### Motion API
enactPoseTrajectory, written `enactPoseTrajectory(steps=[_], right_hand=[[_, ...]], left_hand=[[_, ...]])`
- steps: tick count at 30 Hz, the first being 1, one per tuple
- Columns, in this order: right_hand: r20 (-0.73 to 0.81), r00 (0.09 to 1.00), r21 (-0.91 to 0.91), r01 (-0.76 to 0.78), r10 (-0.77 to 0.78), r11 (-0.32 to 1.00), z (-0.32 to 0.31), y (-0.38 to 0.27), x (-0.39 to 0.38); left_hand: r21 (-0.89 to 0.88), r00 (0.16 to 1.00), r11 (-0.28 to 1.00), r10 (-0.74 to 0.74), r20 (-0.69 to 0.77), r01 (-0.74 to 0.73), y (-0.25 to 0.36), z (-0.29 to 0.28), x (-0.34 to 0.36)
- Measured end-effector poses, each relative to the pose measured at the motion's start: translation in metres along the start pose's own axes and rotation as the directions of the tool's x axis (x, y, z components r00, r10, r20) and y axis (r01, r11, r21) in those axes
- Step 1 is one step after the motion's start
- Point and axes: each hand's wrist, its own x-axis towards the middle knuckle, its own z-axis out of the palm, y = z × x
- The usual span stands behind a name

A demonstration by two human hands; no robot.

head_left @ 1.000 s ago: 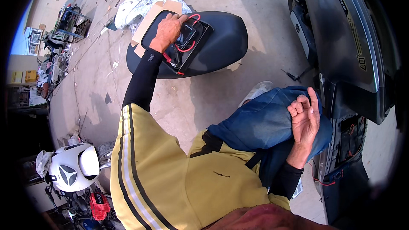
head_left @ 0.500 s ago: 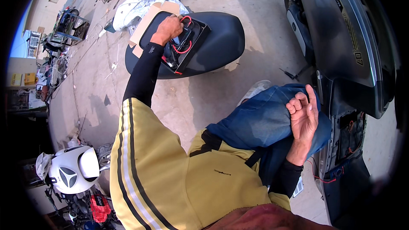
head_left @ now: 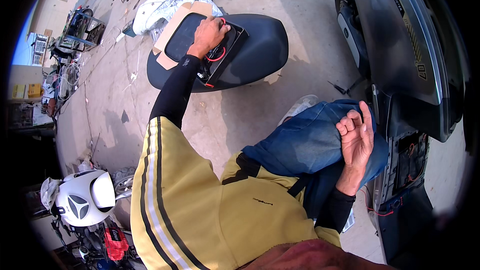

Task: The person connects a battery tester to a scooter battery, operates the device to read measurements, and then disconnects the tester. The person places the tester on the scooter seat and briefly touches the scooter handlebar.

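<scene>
My left hand (head_left: 209,34) reaches into an open box on a black scooter seat (head_left: 265,42). Its fingers are curled down over red and black cables (head_left: 216,56); what lies beneath them is hidden. The cables sit in a black tray (head_left: 227,60), beside a raised cardboard flap (head_left: 167,30) with a dark panel (head_left: 184,37). On my blue-trousered knee (head_left: 305,135) rests my right hand (head_left: 356,137), palm up and holding nothing. Its index finger points out straight while the other fingers bend loosely.
A grey scooter (head_left: 410,45) stands close on the right, its lower compartment (head_left: 407,162) exposed with wires. A screwdriver-like tool (head_left: 339,88) lies on the concrete near it. A silver sheet (head_left: 170,2) is beyond the seat. A white scooter (head_left: 82,200) stands at the lower left.
My left hand has shifted slightly right over the cables, uncovering more of the dark panel beside the flap. My right hand has stayed in place.
</scene>
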Motion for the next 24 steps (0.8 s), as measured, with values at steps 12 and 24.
enactPoseTrajectory(steps=[12,24], right_hand=[[0.003,1.0,0.009,0.007,-0.007,1.0,-0.001,-0.001,0.0],[0.01,1.0,0.009,0.019,-0.019,1.0,-0.003,-0.003,-0.001]], left_hand=[[-0.032,0.996,0.999,0.037,-0.078,-0.039,0.017,0.0,-0.006],[-0.151,0.948,0.971,0.137,-0.287,-0.187,0.007,-0.013,-0.033]])
